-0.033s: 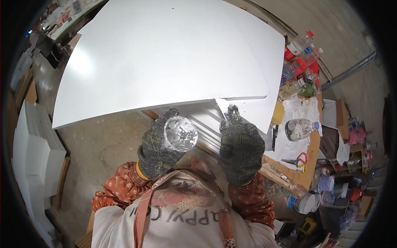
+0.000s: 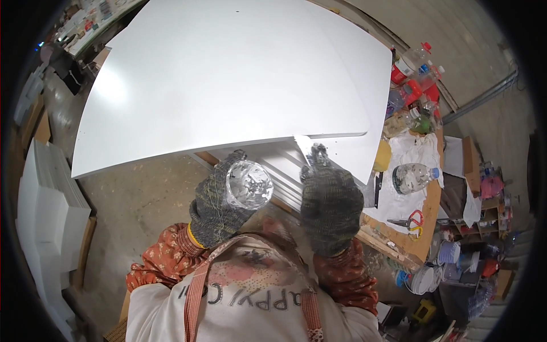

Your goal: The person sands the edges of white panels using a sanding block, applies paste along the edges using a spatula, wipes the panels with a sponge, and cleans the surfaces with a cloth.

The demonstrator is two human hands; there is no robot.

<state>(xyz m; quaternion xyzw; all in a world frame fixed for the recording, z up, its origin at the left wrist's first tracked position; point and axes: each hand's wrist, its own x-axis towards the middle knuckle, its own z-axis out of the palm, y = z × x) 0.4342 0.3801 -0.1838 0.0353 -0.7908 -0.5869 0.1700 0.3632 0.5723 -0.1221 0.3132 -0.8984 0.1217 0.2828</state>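
White-smeared scraper (image 2: 303, 146): in the right hand, its flat end at the near edge of the large panel, right of the middle; whether it touches that edge cannot be told.
Right hand (image 2: 332, 202): in a dark knitted glove, fingers drawn together and clamped on the scraper, back of the hand facing up.
Silvery cup (image 2: 249, 185): round, shiny and crinkled inside, its mouth facing up, left of the scraper and well apart from it, just short of the panel's edge.
Left hand (image 2: 219, 202): gloved alike, with a yellow cuff edge, closed around the left side of the cup.
Large panel (image 2: 228, 74): smooth, white, spread flat in front of both hands.
Second white sheet (image 2: 359, 153): showing past the panel's near right corner, with small dark specks on it.
Pale strips (image 2: 279, 168): in a slanting row below the panel's edge, between the two hands.
Sleeves (image 2: 345, 279): rust-coloured, flowered, over both forearms.
Wooden bench (image 2: 419, 242): on the right, partly covered by a white cloth (image 2: 405, 149).
Clear bottle (image 2: 411, 179): blue-capped, on the cloth.
Scissors (image 2: 419, 218): red and yellow handles, near the bench's edge.
Bottle cluster (image 2: 415, 91): beyond the cloth, beside the panel's right side.
Panel stack (image 2: 54, 211): white, far left, above the grey floor (image 2: 137, 196).
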